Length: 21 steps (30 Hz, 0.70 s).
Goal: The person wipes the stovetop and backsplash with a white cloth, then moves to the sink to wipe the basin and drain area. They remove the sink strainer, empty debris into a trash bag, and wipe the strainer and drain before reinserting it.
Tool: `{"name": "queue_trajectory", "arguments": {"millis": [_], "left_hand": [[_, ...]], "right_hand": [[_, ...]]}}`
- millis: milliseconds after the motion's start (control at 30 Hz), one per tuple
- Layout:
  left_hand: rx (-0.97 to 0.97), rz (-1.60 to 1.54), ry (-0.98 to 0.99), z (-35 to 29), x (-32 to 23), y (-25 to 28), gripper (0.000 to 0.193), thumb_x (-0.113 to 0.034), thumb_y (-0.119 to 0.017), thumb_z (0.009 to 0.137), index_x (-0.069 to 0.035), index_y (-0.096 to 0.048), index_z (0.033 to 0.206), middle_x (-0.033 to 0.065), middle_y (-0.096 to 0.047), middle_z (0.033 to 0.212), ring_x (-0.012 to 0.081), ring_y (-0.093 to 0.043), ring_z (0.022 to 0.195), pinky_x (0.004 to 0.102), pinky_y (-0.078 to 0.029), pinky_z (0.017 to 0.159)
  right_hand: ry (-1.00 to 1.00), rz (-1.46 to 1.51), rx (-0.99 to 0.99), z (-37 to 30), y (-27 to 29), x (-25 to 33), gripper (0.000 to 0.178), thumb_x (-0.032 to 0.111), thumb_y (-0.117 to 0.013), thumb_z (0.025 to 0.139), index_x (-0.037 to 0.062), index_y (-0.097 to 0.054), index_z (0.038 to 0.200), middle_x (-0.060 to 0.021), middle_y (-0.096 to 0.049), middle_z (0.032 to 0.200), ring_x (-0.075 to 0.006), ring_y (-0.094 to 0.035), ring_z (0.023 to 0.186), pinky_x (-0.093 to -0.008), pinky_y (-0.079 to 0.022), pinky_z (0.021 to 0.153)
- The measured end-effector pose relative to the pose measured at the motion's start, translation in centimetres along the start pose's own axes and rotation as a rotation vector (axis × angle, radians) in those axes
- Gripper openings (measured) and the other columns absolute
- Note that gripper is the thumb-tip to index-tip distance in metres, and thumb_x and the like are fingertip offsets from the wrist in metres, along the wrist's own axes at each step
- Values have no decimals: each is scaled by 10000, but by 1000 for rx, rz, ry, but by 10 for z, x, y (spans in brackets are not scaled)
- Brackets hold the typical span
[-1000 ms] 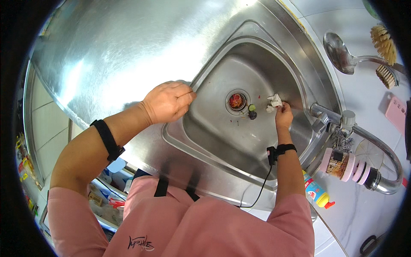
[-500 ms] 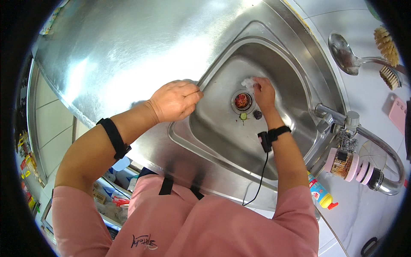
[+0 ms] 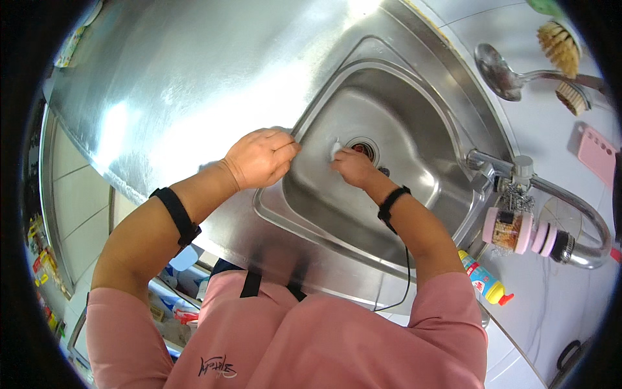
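My right hand [image 3: 354, 166] reaches down into the steel sink basin [image 3: 314, 217], its fingers pinched on a crumpled white wad [image 3: 335, 150]. The wad presses against the basin floor just left of the drain [image 3: 367, 142]. Reddish scraps [image 3: 361, 149] lie in the drain opening, partly covered by my hand. A small dark piece [image 3: 383, 171] shows beside my knuckles. On the steel counter at the basin's left rim rests my left hand [image 3: 264, 157], palm down. Its fingers are curled together and nothing shows in them; the palm is hidden.
Right of the basin stands a faucet [image 3: 483, 162] with a pink-ringed filter [image 3: 508, 230]. A blue bottle with a yellow top [image 3: 479, 275] lies near it. Farther off are a metal ladle [image 3: 502, 71], two brushes [image 3: 558, 48] and a pink phone-like case [image 3: 597, 155].
My right hand and the white wad have moved from the drain's right side to its left, nearer me. A green slice beside the drain is now out of sight. My left hand stays put.
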<state>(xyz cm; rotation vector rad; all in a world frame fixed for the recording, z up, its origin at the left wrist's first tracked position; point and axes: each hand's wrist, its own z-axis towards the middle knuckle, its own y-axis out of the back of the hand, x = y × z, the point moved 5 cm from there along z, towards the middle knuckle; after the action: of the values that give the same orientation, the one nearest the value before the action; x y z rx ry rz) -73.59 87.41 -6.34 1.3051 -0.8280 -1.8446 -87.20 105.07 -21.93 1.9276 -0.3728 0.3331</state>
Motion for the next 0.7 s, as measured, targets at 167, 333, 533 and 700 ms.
{"name": "queue_trajectory", "arguments": {"millis": [167, 333, 533, 700], "left_hand": [[-5, -1, 6, -1, -1, 0, 229, -84, -608, 760, -30, -613, 982, 100, -596, 930, 273, -609, 859, 358, -525, 766], [6, 14, 20, 0, -1, -1, 224, -86, -611, 762, -41, -614, 981, 78, -586, 926, 253, -605, 872, 346, -524, 783], [11, -9, 14, 1, 0, -1, 217, -80, -610, 767, -32, -619, 978, 82, -589, 922, 255, -613, 870, 346, -531, 767], [-5, 38, -18, 3, -2, 0, 247, -52, -606, 756, -14, -617, 1000, 113, -611, 926, 279, -623, 840, 364, -538, 748]], "right_hand": [[-565, 498, -501, -123, 53, -62, 183, 19, -597, 813, 58, -666, 978, -139, -630, 999, -325, -626, 847, -410, -503, 796], [-1042, 296, -212, -208, -8, -113, 221, 55, -574, 832, 32, -633, 1043, -172, -659, 1018, -349, -639, 931, -401, -499, 832], [-1118, 514, -280, -172, -102, -134, 272, 108, -604, 814, 22, -611, 1072, -213, -664, 1042, -371, -634, 978, -405, -497, 847], [-983, 959, -450, -126, -94, -136, 193, 14, -561, 844, 4, -588, 1035, -110, -631, 882, -169, -614, 689, -289, -501, 571]]}}
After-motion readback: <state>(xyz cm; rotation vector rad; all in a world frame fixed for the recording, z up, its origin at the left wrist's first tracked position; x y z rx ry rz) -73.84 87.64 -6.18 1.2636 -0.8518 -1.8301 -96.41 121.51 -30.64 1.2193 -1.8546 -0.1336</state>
